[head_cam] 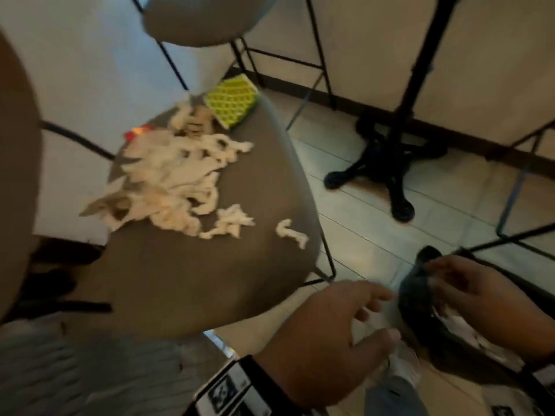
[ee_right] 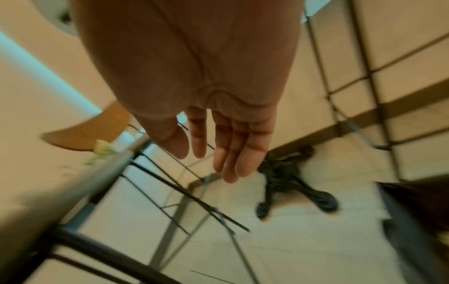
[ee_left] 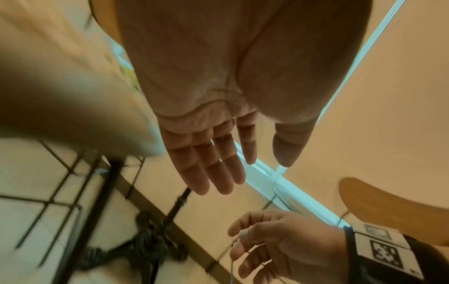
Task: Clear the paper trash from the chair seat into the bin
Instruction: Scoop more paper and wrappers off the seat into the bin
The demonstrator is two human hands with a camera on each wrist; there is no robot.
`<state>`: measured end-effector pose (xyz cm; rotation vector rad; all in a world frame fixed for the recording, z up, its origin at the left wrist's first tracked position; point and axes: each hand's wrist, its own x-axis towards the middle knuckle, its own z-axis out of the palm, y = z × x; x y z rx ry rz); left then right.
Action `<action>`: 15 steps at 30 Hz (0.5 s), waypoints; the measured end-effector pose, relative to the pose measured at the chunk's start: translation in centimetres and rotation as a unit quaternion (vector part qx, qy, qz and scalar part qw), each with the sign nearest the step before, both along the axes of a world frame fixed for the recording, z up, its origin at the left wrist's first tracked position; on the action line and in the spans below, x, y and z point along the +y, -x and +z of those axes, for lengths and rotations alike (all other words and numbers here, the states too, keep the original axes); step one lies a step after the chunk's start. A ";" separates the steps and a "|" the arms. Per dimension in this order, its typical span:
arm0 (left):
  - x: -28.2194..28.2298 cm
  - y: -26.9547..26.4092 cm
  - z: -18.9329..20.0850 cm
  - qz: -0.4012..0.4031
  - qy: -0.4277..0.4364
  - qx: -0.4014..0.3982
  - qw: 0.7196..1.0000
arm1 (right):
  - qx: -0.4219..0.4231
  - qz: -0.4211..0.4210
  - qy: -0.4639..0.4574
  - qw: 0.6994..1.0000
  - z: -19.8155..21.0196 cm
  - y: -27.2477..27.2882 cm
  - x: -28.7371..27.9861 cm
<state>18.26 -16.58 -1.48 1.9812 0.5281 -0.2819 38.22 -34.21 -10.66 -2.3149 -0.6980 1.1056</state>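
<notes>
Landmark: the chair seat [head_cam: 195, 280], a grey-brown padded seat on thin black legs, takes up the middle of the head view.
Paper trash: a heap of torn, crumpled white paper [head_cam: 168, 178] lies on the far half of the chair seat, and one edge of it hangs past the seat's left rim.
Loose pieces: a small crumpled scrap [head_cam: 231, 225] lies just beside the heap on its near right, and a smaller twist of paper [head_cam: 291, 232] sits apart from it near the seat's right edge.
Box: a yellow-green patterned box [head_cam: 232, 103] rests at the far edge of the chair seat, just beyond the heap.
Red scrap: something red and orange [head_cam: 136, 134] shows at the heap's far left; blur hides what it is.
Bin: a dark bin [head_cam: 426, 298] stands on the floor off the chair seat's near right corner, with white paper [head_cam: 462, 322] visible inside.
Left hand: the left hand [head_cam: 327, 331] hangs in the air just off the chair seat's near right corner, beside the bin, palm down; its grip is apart, fingers straight and spread, holding nothing.
Right hand: the right hand [head_cam: 480, 292] is over the bin, farther from the chair seat than the left hand; its grip is slack, fingers loosely extended and empty.
Table base: a black cast-iron table base [head_cam: 387, 166] stands on the tiled floor [head_cam: 360, 235], well right of the chair seat.
</notes>
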 end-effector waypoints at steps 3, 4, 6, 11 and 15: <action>3.7 5.5 3.4 0.084 -0.044 -0.049 0.994 | -0.035 0.060 -0.057 0.996 7.1 2.1 7.7; 4.9 7.1 4.0 0.115 -0.059 -0.058 0.990 | -0.040 0.073 -0.071 0.994 8.8 2.9 10.2; 7.5 10.0 4.6 0.170 -0.114 -0.071 0.976 | -0.060 0.100 -0.089 0.989 11.4 4.5 14.9; 13.6 12.9 4.5 0.288 -0.180 -0.074 0.938 | -0.139 0.191 -0.087 0.968 13.2 6.9 24.7; 18.0 11.4 4.1 0.370 -0.249 -0.034 0.895 | -0.194 0.222 -0.078 0.952 12.5 7.8 30.6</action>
